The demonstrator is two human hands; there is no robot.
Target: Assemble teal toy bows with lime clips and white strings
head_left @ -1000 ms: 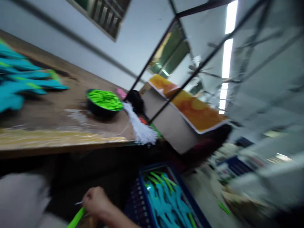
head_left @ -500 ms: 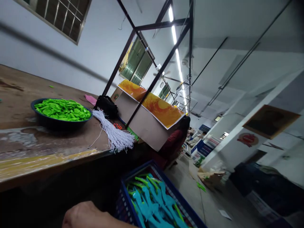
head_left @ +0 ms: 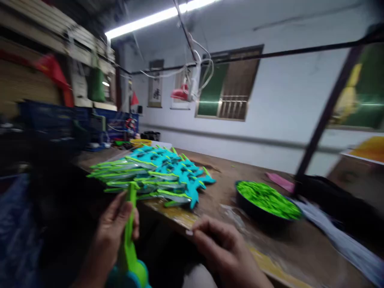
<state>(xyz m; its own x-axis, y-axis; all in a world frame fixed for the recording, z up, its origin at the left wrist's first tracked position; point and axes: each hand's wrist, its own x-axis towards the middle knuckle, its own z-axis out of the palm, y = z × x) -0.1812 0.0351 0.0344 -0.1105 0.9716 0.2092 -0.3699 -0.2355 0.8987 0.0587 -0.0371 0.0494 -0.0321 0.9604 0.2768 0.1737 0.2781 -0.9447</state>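
My left hand (head_left: 109, 228) is wrapped around the long bright-green part of a green and teal plastic piece (head_left: 129, 240), held upright at the lower left. Its teal lower end runs partly out of view. My right hand (head_left: 225, 250) is closed in a pinch near the table edge, a tiny whitish bit (head_left: 189, 232) at its fingertips, too blurred to name. Beyond my hands, a pile of similar teal and green plastic pieces (head_left: 171, 166) covers part of the table. To the right, a dark bowl (head_left: 255, 210) holds small green plastic parts (head_left: 267, 199).
The brown table (head_left: 220, 188) has a yellow taped edge (head_left: 180, 216). A bundle of white strings (head_left: 336, 228), a pink cloth (head_left: 280, 181) and a black bag (head_left: 333, 196) lie right. A slanted metal post (head_left: 327, 116) rises there; a red lamp (head_left: 180, 93) hangs above.
The view has swung left, from the crate of teal pieces and the aisle to the table pile. Both hands now show, the left gripping a green and teal piece.
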